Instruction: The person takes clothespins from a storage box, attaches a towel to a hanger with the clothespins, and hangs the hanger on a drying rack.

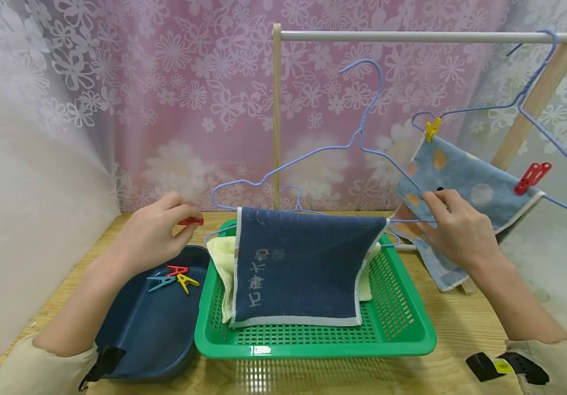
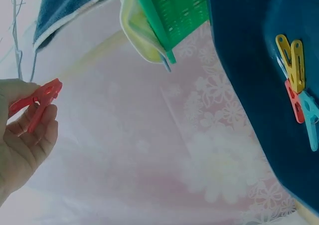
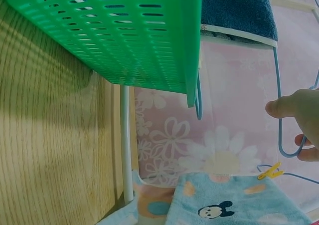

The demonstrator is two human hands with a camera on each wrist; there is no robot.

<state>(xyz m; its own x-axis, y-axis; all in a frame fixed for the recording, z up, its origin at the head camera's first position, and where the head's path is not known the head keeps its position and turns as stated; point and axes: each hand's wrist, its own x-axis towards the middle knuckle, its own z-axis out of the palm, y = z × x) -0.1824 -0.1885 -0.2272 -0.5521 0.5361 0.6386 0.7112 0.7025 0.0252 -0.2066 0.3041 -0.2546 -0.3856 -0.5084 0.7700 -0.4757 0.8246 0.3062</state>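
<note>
Taking the navy towel as the middle of the dial in the head view, a drying rack of pale wood and silver metal rail (image 1: 426, 37) stands farthest off, its rail near one o'clock. A green perforated plastic basket (image 1: 315, 350) lies beneath the towel, and a dark blue plastic basin (image 1: 150, 329) sits at eight, likely to keep pegs within easy reach. The navy cloth towel with white edging (image 1: 303, 269) itself drapes over the lower bar of a light blue wire hanger (image 1: 361, 131), whose hook points up, clear of the rail. A light blue spotted cloth towel (image 1: 466, 181) hangs at two o'clock, with a yellow plastic peg (image 1: 432, 129) and a red plastic peg (image 1: 532, 178) apparently keeping it from slipping. Just short of three, the right hand (image 1: 458, 227) grips the hanger's end, thumb and fingers round the wire, presumably to steady the bar. Just past nine, the left hand (image 1: 157, 230) narrowly pinches another red plastic peg (image 2: 41, 112) between thumb and fingers, its nose facing away from the palm, probably to leave that end free.
</note>
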